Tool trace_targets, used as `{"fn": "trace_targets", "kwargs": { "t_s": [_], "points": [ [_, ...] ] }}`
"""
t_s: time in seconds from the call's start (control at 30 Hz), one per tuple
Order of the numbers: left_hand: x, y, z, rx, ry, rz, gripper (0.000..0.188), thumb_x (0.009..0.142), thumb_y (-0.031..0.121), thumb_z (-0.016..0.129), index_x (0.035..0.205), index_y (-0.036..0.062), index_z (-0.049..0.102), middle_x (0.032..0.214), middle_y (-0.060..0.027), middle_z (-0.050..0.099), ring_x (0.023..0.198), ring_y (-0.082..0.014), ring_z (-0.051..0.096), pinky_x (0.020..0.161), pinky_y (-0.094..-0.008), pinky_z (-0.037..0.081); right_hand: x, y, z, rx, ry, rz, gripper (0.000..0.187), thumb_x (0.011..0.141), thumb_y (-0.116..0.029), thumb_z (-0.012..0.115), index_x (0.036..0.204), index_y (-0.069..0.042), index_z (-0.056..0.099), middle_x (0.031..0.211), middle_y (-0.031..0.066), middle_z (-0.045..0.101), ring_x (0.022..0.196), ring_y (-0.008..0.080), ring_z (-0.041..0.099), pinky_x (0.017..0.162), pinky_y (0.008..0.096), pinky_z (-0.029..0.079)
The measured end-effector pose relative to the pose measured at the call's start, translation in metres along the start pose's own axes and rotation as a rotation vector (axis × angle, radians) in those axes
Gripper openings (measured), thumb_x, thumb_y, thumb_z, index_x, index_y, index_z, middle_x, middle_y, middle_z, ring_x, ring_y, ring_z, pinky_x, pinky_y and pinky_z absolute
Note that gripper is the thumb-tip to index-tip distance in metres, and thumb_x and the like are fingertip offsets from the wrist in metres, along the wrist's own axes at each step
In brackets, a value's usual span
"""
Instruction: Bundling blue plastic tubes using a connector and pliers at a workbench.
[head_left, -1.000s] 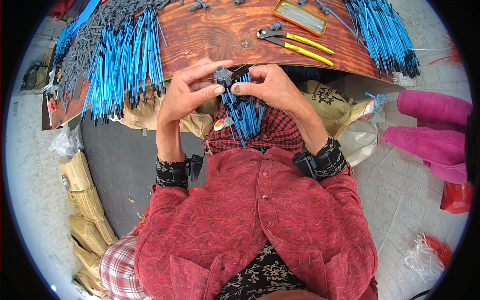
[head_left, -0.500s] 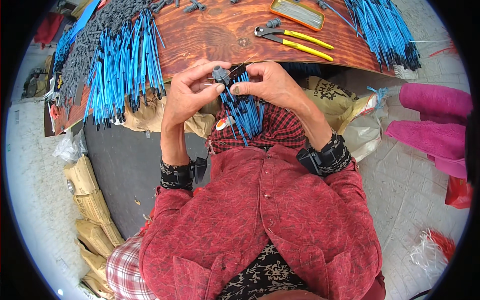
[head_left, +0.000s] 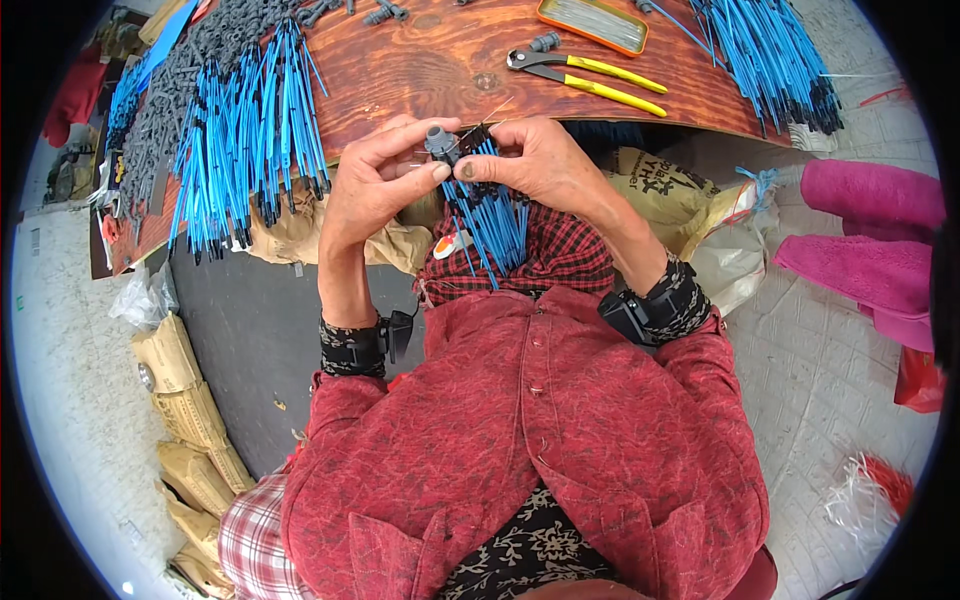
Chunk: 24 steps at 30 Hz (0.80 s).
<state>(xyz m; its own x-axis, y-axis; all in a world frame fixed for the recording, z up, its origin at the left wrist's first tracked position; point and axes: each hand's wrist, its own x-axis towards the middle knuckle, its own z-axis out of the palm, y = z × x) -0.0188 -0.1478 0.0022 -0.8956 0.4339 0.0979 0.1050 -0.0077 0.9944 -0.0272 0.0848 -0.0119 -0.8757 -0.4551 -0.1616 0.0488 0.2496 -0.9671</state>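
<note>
My left hand [head_left: 385, 185] pinches a small ribbed grey plastic fitting [head_left: 440, 143] between thumb and fingers. A thin pale pin or wire pokes out beside it. Close against it is my right hand [head_left: 545, 165], its fingers curled and thumb tip by the fitting's lower side; what it grips is mostly hidden. A fine wire-like strand [head_left: 502, 110] rises near its fingertips. Right below both hands, a bundle of blue rods [head_left: 497, 228] with black ends lies on the red-and-black checked cloth [head_left: 565, 250] over my lap.
On the wooden table [head_left: 400, 75] lie yellow-handled pincers [head_left: 610, 85], a loose grey fitting [head_left: 545, 41] and an orange-rimmed tin [head_left: 590, 28] of thin pins. Blue rods [head_left: 250, 140] with grey fittings overhang its left edge; more blue rods [head_left: 775, 60] overhang the right. Sacks [head_left: 715, 230] stand beneath.
My right hand has shifted slightly left, its thumb nearer the grey fitting. The fine strand by its fingers now points more steeply upward. My left hand keeps its pinch.
</note>
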Motion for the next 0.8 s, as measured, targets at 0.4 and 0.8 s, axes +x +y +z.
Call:
{"fn": "trace_targets", "kwargs": {
  "t_s": [0.4,0.8],
  "points": [
    [-0.001,0.002,-0.004,-0.004,-0.063,0.01,0.045,0.087,0.0,0.075,0.131,-0.0003,0.065,0.105,-0.0012,0.058,0.101,-0.01,0.061,0.09,-0.0245,0.052,-0.003,0.003,0.005,-0.068,0.07,-0.038,0.042,0.08,-0.043,0.082,0.08,-0.002,0.074,0.059,0.0017,0.057,0.056,0.0087,0.049,0.052,0.0309,0.039],
    [-0.013,0.01,0.013,0.089,0.103,-0.02,0.043,0.088,0.002,0.075,0.13,-0.0009,0.065,0.11,-0.0033,0.065,0.098,-0.0098,0.064,0.085,-0.0234,0.053,-0.003,0.005,0.008,-0.03,0.086,-0.021,0.037,0.078,-0.039,0.084,0.079,-0.002,0.075,0.058,-0.0005,0.056,0.054,0.0064,0.048,0.051,0.0283,0.038]
  ]
}}
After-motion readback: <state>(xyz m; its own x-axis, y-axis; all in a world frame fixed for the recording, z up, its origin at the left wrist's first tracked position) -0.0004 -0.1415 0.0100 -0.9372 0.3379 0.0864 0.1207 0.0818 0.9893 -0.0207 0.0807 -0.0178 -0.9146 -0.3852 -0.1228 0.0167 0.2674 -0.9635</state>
